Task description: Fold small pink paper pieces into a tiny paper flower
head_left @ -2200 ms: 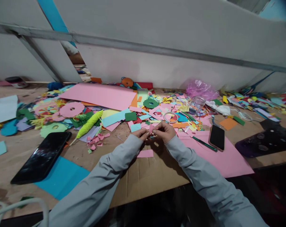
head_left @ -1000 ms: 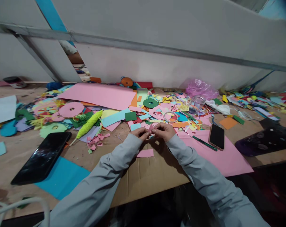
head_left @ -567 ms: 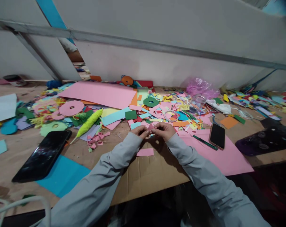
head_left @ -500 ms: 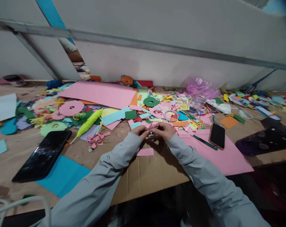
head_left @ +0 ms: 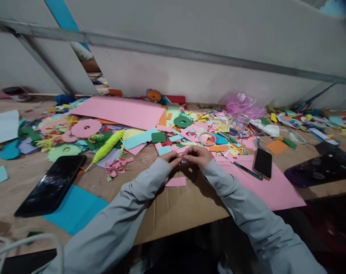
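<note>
My left hand [head_left: 172, 157] and my right hand [head_left: 198, 156] meet over a brown cardboard sheet [head_left: 181, 217], fingertips pinched together. Between them is a small pink paper piece [head_left: 183, 155], mostly covered by the fingers, so its shape is hard to make out. Just below the hands, a pink paper strip [head_left: 175, 182] lies flat on the cardboard. Cut paper scraps [head_left: 190, 131] in many colours are heaped right behind the fingers. A large pink sheet [head_left: 278, 190] extends beside my right forearm, with a green pen [head_left: 247, 170] on it.
One black phone [head_left: 51, 184] lies at left, partly over a blue sheet [head_left: 78, 209]; another phone [head_left: 262, 163] rests at right. Lime yarn [head_left: 108, 146] is wound on a stick. A clear tape ring [head_left: 207, 139] sits among the scraps. At far right is a dark bottle-like object [head_left: 318, 169].
The pink piece shows less between my fingers than before, and the fingertips have shifted slightly around it. Both hands stay in nearly the same place; the other things have not moved.
</note>
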{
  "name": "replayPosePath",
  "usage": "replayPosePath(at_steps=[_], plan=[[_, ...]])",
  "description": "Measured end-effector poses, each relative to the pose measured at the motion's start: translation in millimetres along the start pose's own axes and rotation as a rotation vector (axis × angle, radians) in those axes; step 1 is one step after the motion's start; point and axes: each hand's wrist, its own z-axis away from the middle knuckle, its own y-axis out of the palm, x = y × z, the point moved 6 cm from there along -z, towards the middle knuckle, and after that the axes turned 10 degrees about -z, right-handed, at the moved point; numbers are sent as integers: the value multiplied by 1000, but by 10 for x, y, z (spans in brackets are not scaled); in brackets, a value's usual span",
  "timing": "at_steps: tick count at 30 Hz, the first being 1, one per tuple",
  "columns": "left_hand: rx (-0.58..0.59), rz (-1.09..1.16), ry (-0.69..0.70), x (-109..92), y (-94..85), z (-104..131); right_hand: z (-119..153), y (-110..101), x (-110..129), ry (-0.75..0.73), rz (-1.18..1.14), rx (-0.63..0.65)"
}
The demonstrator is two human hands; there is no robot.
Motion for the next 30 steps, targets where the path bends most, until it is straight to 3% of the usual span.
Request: replayPosePath(at_steps=[4, 10, 18, 30], plan=[[24, 75, -19, -63, 8, 46, -11, -49, -25, 40, -25, -31], [6, 74, -20, -220, -28, 127, -32, -60, -60, 54, -78, 22], [14, 396, -190, -144, 6, 135, -44, -71, -96, 72, -90, 35], [47, 183, -95, -51, 12, 65, -11, -29, -81, 65, -102, 19]])
